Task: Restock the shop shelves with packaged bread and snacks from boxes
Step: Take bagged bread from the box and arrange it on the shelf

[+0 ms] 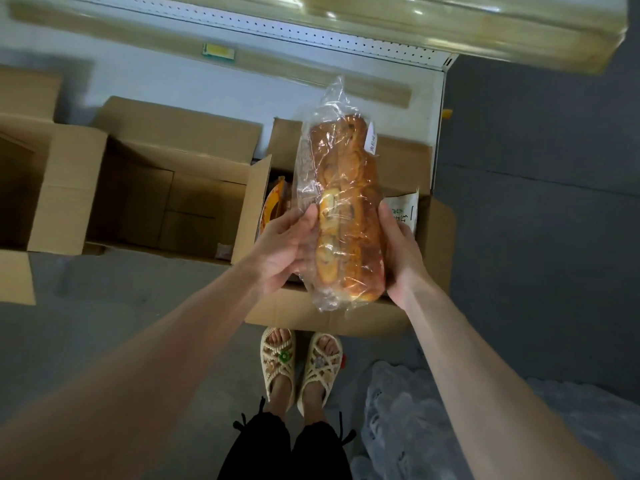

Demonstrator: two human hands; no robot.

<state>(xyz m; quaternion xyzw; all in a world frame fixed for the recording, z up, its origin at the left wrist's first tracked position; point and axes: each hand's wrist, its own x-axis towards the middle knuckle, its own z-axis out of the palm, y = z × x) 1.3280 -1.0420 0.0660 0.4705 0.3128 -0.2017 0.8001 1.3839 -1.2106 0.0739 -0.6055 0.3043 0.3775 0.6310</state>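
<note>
Head view, looking down. Bagged loaf (pixel 346 209) was held upright-ish in the air between both hands, tilted slightly, directly above the right-hand cardboard box (pixel 408 161). The loaf sat in a clear plastic bag whose loose twisted end pointed up toward the shelf unit (pixel 311 39); a small white label showed on the bag's upper right side.

Left grip (pixel 284 247): thumb lay on the front of the bag, fingers wrapped behind the loaf's left side. Right grip (pixel 403 251): thumb ran along the right edge, fingers out of sight behind the loaf; both grips clasped its lower half.

Right-hand cardboard box was open on the floor (pixel 536 237); an orange packet (pixel 273 209) showed inside at the left of the loaf, and a white-and-green packet (pixel 403 211) at the right. Middle box (pixel 173 188) and left box (pixel 62 188) stood beside it in a row, flaps open. Yellow price tag (pixel 220 51) sat on the shelf edge. Sandalled feet (pixel 298 365) stood just behind the right-hand box; crumpled clear plastic (pixel 415 410) lay on the floor to their right.
</note>
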